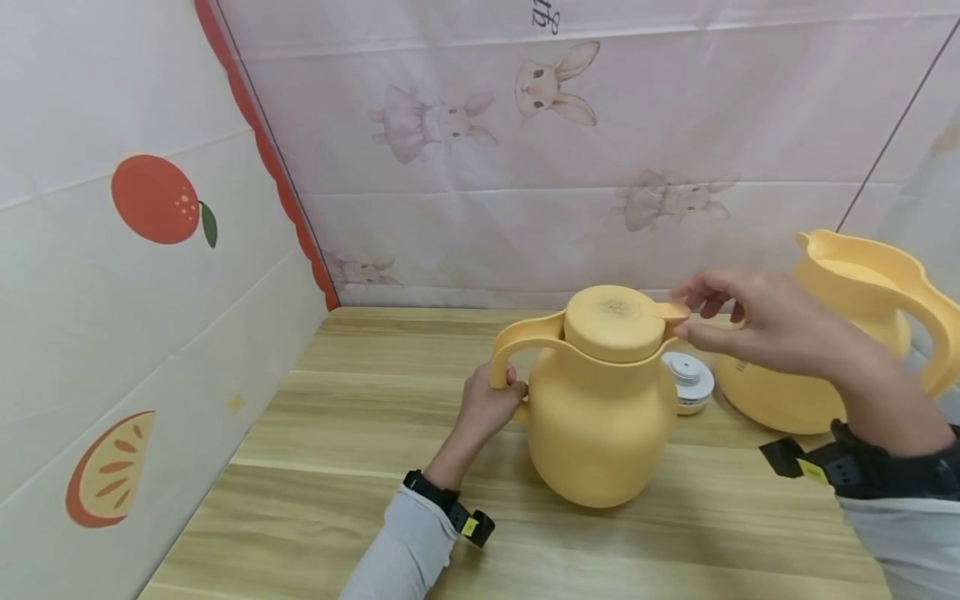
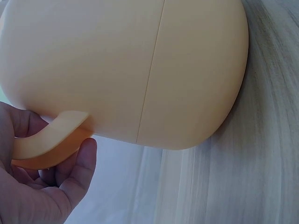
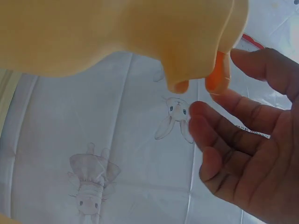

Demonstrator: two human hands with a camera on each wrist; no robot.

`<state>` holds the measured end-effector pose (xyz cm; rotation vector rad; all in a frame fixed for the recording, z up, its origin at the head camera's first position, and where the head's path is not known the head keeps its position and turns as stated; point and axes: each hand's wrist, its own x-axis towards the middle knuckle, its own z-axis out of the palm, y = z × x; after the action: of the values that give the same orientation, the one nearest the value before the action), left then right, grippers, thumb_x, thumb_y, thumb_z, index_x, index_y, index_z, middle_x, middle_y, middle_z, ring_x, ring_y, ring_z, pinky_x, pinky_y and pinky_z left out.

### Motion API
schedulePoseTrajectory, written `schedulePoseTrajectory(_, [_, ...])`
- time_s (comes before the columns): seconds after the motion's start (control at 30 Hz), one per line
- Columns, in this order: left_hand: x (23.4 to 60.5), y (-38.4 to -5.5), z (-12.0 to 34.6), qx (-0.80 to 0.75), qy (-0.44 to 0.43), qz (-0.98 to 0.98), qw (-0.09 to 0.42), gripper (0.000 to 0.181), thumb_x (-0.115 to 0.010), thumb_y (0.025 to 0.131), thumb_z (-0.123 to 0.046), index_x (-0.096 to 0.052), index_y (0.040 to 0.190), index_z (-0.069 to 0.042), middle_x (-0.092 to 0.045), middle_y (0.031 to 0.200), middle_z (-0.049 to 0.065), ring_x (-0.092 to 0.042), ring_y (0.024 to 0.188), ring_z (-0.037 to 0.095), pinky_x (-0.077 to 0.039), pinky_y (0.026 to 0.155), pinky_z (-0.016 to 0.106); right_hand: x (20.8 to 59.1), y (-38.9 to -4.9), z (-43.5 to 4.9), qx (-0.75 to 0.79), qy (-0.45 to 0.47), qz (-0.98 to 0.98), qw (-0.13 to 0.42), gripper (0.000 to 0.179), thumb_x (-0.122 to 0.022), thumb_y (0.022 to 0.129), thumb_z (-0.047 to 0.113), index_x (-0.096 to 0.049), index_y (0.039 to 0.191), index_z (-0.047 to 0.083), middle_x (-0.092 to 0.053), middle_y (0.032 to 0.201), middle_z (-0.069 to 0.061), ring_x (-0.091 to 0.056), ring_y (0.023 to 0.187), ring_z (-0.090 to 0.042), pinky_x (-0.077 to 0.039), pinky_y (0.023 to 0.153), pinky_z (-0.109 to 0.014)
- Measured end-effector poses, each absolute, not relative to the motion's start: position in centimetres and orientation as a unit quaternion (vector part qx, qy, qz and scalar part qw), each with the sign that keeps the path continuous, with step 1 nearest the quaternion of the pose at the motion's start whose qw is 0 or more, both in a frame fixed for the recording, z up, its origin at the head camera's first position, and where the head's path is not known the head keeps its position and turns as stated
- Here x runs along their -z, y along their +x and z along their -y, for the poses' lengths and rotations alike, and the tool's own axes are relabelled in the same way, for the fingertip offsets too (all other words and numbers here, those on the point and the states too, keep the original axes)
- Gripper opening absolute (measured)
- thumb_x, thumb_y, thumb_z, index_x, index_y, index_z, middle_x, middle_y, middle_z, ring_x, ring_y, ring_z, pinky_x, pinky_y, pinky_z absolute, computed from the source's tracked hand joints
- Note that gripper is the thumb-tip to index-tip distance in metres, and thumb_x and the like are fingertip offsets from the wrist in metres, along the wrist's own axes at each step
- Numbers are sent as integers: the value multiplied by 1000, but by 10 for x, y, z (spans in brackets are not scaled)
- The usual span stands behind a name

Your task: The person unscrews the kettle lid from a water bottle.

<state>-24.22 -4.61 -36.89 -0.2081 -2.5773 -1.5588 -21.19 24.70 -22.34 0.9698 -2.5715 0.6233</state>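
Note:
A yellow thermos jug [image 1: 600, 425] stands upright on the wooden table. My left hand [image 1: 486, 404] holds the jug's side handle [image 1: 525, 332]; in the left wrist view the fingers and thumb curl round the handle [image 2: 49, 142]. A round yellow lid [image 1: 611, 321] with a dark smudge sits in the jug's mouth, its tab [image 1: 667, 312] pointing right over the spout. My right hand [image 1: 772, 321] pinches the tab between thumb and index finger. In the right wrist view the tab [image 3: 220, 74] lies between those fingertips, the other fingers bent loosely.
Behind the right forearm stands a second yellow jug [image 1: 765, 396], without a lid in its mouth. A white and yellow stopper [image 1: 688, 379] lies on the table [image 1: 330, 517] between the jugs. A printed rabbit sheet [image 1: 465, 225] hangs at the back, a fruit-patterned one [image 1: 247, 350] at left.

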Motion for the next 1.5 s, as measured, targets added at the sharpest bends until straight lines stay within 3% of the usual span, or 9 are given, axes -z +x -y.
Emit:
schedulePoseTrajectory(0.27, [372,-243,47,523,-75,847,61,14,-57,73,-1,-48,67,-9,-36,53,-2,-37,47,12,-31,44,25,217,-210,-248,-199,318,921,103,34,-75,78,17,-62,109,10,-62,103,3,-56,85,-13,-46,66,-35])
schedulePoseTrajectory(0.73, [373,-241,48,521,-75,848,64,12,-57,74,-3,-48,69,-9,-40,55,-1,-39,48,13,-33,45,26,193,-207,-242,-171,294,940,-30,56,-71,80,39,-51,127,16,-53,126,-4,-53,108,-30,-47,75,-45])
schedulePoseTrajectory(1.13, [375,-240,48,529,-73,844,62,13,-57,73,-4,-48,67,-11,-39,56,-2,-39,49,12,-32,45,25,191,-213,-219,-148,302,941,-34,63,-74,75,43,-52,126,13,-56,120,-7,-54,104,-27,-45,77,-46])
schedulePoseTrajectory(1.5, [377,-240,47,532,-78,841,65,15,-57,73,-3,-47,66,-11,-38,54,-2,-38,48,12,-32,45,25,187,-215,-196,-171,333,926,-54,77,-79,69,42,-47,131,12,-49,129,-11,-47,113,-34,-37,89,-55])
